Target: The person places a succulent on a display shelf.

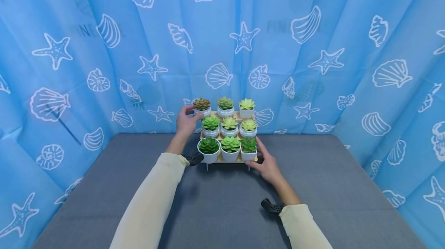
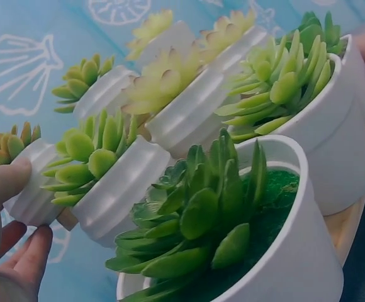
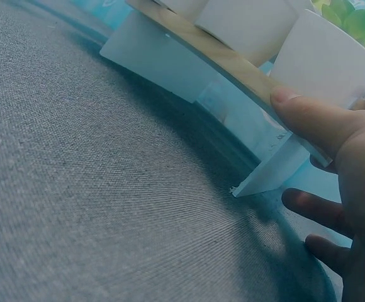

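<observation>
A tiered stand [image 1: 237, 116] with light wooden shelves and clear supports holds potted succulents in three rows. My left hand [image 1: 187, 122] grips the white pot of the brownish succulent [image 1: 202, 104] at the left end of the top row, thumb in front and fingers behind. Below it stand a bright green succulent [image 1: 210, 123] and a dark green one [image 1: 209, 146]. At the bottom right corner my right hand [image 1: 269, 168] pinches the lowest shelf [image 3: 239, 72]. Its thumb lies on the wood edge beside a white pot [image 3: 324, 60]; two fingers stretch free below.
A grey cloth-covered table [image 1: 222, 210] lies beneath the stand. Behind it and along both sides hangs a blue curtain [image 1: 215, 52] with white shells and starfish. A black wrist mount [image 1: 272, 206] sits on the right wrist, another [image 1: 194, 159] on the left.
</observation>
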